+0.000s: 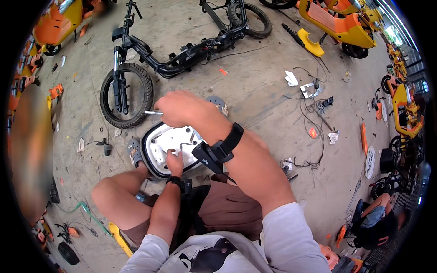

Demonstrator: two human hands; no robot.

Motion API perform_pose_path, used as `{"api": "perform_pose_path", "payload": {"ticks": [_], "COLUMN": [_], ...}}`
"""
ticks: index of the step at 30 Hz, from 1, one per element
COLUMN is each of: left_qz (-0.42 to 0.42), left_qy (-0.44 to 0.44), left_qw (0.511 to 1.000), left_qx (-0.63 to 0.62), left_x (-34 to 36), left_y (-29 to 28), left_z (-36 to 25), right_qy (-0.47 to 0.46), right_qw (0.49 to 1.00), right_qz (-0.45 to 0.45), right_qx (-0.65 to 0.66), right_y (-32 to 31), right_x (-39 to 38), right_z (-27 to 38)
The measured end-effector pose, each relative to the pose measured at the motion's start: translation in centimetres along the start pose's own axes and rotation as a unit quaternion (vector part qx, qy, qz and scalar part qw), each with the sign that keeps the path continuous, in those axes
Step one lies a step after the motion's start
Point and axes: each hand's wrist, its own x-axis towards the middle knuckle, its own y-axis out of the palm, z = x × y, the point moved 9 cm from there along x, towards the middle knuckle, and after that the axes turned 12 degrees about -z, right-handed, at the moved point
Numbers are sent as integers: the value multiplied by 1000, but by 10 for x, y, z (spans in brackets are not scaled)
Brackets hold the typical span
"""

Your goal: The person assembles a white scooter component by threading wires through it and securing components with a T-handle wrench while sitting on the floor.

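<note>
Between my feet lies a white moulded plastic part [160, 142] with a dark rim, resembling the underside of a scooter seat. My left hand [174, 163] rests over its middle with the fingers drawn together. A thin dark L-shaped piece shows beside the fingertips; whether they grip it I cannot tell. Above the part's far edge, my right hand [180, 109] is closed in a fist. From it a silver metal rod-like tool [153, 113] sticks out to the left; the fist hides the rest of it.
A bare black scooter frame [182, 59] with its front wheel [126, 95] lies just beyond. Cables [318, 113] and scraps litter the floor at right. Yellow and orange scooters [337, 20] stand around the edges. Another person [380, 223] crouches at lower right.
</note>
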Motion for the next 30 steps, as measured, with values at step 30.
{"api": "perform_pose_path", "payload": {"ticks": [30], "left_qz": [35], "left_qy": [39], "left_qw": [998], "left_qx": [-24], "left_x": [-1], "left_y": [1], "left_z": [-2], "right_qy": [22], "right_qw": [1000], "right_qz": [-18], "right_qx": [-2], "right_y": [-11], "right_x": [-6], "right_z": [-8]}}
